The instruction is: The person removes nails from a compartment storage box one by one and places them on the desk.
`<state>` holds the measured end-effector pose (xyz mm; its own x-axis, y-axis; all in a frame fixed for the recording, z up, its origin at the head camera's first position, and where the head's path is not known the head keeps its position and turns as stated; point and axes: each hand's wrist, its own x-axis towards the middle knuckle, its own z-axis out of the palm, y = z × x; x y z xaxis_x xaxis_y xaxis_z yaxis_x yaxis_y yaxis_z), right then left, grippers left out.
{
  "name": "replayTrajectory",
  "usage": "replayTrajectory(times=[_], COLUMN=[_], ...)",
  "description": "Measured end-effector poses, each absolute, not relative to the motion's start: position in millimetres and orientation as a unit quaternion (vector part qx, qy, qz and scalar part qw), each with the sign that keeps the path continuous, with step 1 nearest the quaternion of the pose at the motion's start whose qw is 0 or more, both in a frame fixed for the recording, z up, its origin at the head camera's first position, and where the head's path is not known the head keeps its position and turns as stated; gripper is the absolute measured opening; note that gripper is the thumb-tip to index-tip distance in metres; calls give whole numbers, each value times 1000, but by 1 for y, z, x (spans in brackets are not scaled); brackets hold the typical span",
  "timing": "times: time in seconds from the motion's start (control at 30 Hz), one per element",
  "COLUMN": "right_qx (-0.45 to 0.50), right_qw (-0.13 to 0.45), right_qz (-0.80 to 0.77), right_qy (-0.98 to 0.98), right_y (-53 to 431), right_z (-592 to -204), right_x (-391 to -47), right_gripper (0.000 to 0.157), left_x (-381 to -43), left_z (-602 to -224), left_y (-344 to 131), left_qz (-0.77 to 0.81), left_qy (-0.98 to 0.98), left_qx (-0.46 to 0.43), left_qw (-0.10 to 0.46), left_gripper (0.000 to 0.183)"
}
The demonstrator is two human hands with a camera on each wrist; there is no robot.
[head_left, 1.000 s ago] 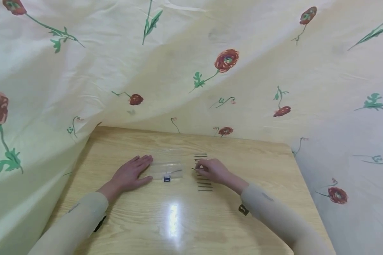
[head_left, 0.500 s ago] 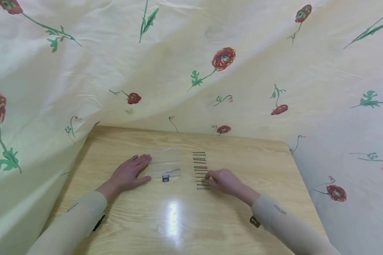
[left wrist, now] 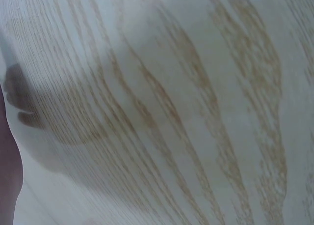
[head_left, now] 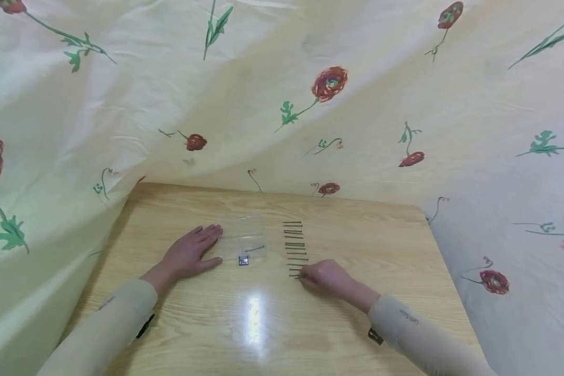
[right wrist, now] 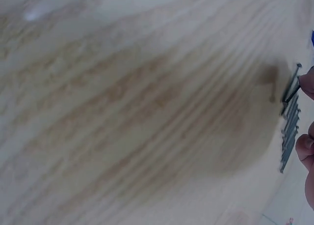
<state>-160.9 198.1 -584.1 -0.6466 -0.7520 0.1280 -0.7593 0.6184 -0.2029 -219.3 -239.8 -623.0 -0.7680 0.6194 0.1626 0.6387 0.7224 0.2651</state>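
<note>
My left hand [head_left: 190, 254] lies flat on the table, fingers straight, its fingertips at the left side of a clear plastic box [head_left: 230, 251]. One nail [head_left: 255, 248] rests inside that box, and a small dark blue and white piece [head_left: 243, 260] sits at its front edge. To the right, several nails [head_left: 295, 245] lie in a column, roughly parallel. At the column's near end my right hand [head_left: 326, 277] has its fingers curled and pinches a nail [right wrist: 293, 94], seen tilted across another one in the right wrist view. Only an edge of the left hand shows in the left wrist view.
The wood-grain table [head_left: 207, 324] carries a bright light reflection near its front. A cream cloth [head_left: 244, 104] with red flowers hangs behind it and along both sides. A dark wrist device [head_left: 375, 336] shows under the right sleeve.
My right hand has moved from the middle of the nail column towards its near end, down and slightly right. The nail it held there now lies in the column. The left hand stays in place.
</note>
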Motion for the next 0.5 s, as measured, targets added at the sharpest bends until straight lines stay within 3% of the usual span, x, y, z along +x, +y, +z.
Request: replayTrajectory(times=[0.5], right_qx=[407], right_qw=[16], right_qz=[117], right_qy=[-906], right_y=[195], right_z=[-600], right_x=[-159], right_gripper=[6], left_x=[-222], left_z=[-626], left_y=[-241], left_qz=[-156], left_qy=[-928], left_qx=[-337], left_qw=[29], left_gripper=[85])
